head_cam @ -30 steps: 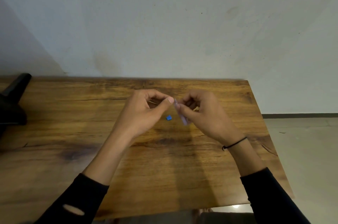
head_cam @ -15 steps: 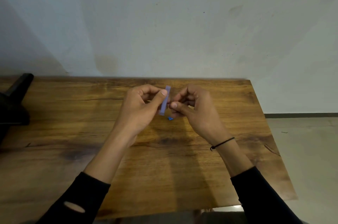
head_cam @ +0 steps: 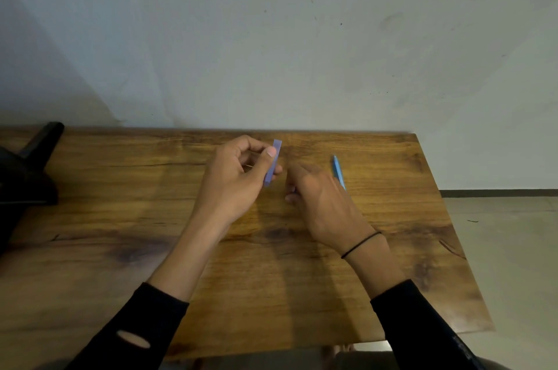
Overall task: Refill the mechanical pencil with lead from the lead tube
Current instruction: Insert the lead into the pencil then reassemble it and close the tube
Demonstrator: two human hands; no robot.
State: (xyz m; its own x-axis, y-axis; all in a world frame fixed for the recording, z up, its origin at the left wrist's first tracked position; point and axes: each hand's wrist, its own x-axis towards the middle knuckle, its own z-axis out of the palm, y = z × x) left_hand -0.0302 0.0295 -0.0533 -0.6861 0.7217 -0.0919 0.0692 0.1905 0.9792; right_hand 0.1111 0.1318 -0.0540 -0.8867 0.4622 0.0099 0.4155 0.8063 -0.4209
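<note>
While hand-held [head_cam: 234,179], lead tube [head_cam: 273,163] near-upright.

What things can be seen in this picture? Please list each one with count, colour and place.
lead tube: 1, pale purple, held in the left hand, above the table
mechanical pencil: 1, light blue, lying on the table beyond the right hand
table: 1, brown wood, against the wall
dark object: 1, black, left edge of the table; cannot tell what it is
wall: 1, pale grey
wrist band: 1, black, right wrist
left hand: 1, pinching the lead tube
right hand: 1, low over the table, blurred
sleeves: 2, black
</note>
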